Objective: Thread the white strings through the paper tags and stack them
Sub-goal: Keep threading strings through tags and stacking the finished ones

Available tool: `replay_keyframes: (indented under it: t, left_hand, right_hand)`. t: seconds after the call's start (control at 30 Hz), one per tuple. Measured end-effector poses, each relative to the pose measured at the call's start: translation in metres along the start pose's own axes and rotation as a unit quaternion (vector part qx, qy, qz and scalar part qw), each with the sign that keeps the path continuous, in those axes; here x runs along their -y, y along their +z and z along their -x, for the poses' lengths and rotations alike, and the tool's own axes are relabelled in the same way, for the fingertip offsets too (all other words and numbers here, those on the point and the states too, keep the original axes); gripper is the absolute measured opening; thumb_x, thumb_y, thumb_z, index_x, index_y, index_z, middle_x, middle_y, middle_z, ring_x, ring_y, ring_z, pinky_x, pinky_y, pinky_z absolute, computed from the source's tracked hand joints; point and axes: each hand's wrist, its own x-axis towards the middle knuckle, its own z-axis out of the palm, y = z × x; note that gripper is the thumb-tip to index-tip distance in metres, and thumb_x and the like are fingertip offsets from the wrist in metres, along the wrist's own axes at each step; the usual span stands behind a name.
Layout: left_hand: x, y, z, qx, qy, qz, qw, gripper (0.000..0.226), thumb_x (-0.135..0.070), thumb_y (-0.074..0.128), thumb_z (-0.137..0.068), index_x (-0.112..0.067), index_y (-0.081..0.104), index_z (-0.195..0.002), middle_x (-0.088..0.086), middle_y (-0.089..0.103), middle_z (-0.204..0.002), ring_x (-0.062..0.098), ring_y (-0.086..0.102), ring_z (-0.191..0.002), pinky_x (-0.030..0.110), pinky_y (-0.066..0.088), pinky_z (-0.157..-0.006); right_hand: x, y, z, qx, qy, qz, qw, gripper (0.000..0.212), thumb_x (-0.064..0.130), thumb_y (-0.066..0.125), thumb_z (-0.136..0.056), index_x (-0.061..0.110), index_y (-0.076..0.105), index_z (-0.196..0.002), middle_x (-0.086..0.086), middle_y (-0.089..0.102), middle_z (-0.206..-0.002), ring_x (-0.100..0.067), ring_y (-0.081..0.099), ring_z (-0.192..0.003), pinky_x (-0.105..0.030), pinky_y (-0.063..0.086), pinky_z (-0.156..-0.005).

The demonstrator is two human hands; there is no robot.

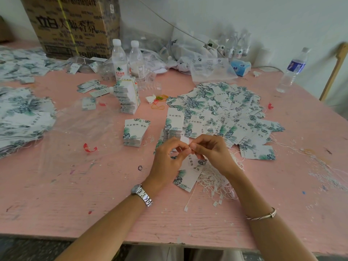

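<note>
Head view: both hands pinching tags at the threading step

My left hand (169, 157) and right hand (212, 149) meet fingertip to fingertip, both curled tight. Left thumb and forefinger pinch the top of a small fan of white rectangular paper tags with green leaf print (185, 178). The fan's lower ends reach down to the flat pink painted wooden table (94, 194), I reckon to steady the hole end. Right fingers pinch at the same top edge, but whether a string end sits in them I cannot tell, too thin

A loose tangle of thin white strings with small toggle ends (212, 183) lies under my right wrist, touching the held fan, handy for the next pick. A neat squared stack of stiff matte tags (134, 132) and a second stack (172, 127) sit just beyond my hands, probably supply. A big scattered heap of tags (226, 110) spreads behind on the right with strings trailing from its edge, so likely threaded but unstacked

Crinkly clear plastic sheet (79, 129) at left, clear plastic water bottles (119, 59) and brown cardboard box (71, 25) at the back
</note>
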Motion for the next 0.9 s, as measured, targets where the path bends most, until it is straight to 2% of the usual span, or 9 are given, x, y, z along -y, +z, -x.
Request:
replay_keyframes:
  t: [0.2, 0.43, 0.7, 0.8, 0.9]
  left_hand:
    - [-0.0008, -0.0007, 0.0008, -0.002, 0.006, 0.0, 1.0, 0.019, -0.009, 0.076, -0.086, -0.026, 0.066, -0.086, -0.009, 0.063, -0.084, 0.01, 0.06, -0.081, 0.021, 0.046, -0.076]
    - [-0.0012, -0.0006, 0.001, -0.009, 0.014, -0.003, 1.0, 0.023, -0.008, 0.077, -0.085, -0.028, 0.066, -0.084, -0.014, 0.062, -0.081, 0.008, 0.059, -0.079, 0.016, 0.044, -0.075]
    - [0.0004, 0.0006, -0.0001, -0.009, 0.01, -0.006, 1.0, 0.012, -0.011, 0.075, -0.087, -0.02, 0.067, -0.084, -0.012, 0.063, -0.082, 0.009, 0.059, -0.079, 0.016, 0.043, -0.076]
    - [-0.0006, 0.003, -0.003, -0.016, 0.009, 0.013, 1.0, 0.006, -0.016, 0.074, -0.09, -0.012, 0.071, -0.087, -0.008, 0.066, -0.084, 0.01, 0.06, -0.08, 0.016, 0.044, -0.077]
    - [-0.0019, 0.0039, -0.0048, -0.014, 0.006, 0.041, 0.999, 0.009, -0.023, 0.071, -0.09, -0.018, 0.073, -0.097, -0.009, 0.068, -0.092, 0.006, 0.062, -0.085, 0.015, 0.045, -0.079]
  right_hand:
    - [0.0019, 0.0019, 0.0005, 0.004, -0.004, -0.009, 1.0, 0.012, 0.012, 0.067, -0.087, 0.0, 0.07, -0.085, -0.013, 0.063, -0.066, -0.014, 0.05, -0.05, -0.022, 0.041, -0.048]
    - [-0.0013, 0.0019, 0.0008, 0.003, -0.001, -0.003, 1.0, 0.021, 0.012, 0.068, -0.088, -0.009, 0.068, -0.087, -0.014, 0.062, -0.067, -0.015, 0.05, -0.05, -0.022, 0.041, -0.048]
    - [0.0003, 0.001, 0.0002, 0.0, -0.005, -0.016, 1.0, 0.021, 0.011, 0.068, -0.088, -0.01, 0.067, -0.089, -0.011, 0.063, -0.067, -0.014, 0.051, -0.05, -0.021, 0.042, -0.048]
    - [0.0009, 0.0006, -0.001, -0.02, 0.003, -0.049, 0.999, 0.018, 0.009, 0.067, -0.089, -0.009, 0.068, -0.09, -0.009, 0.064, -0.067, -0.014, 0.051, -0.051, -0.022, 0.042, -0.049]
    - [0.0017, -0.0014, -0.0017, -0.043, 0.019, -0.092, 0.995, 0.016, 0.011, 0.067, -0.089, -0.005, 0.068, -0.089, -0.009, 0.063, -0.069, -0.014, 0.049, -0.052, -0.022, 0.04, -0.05]
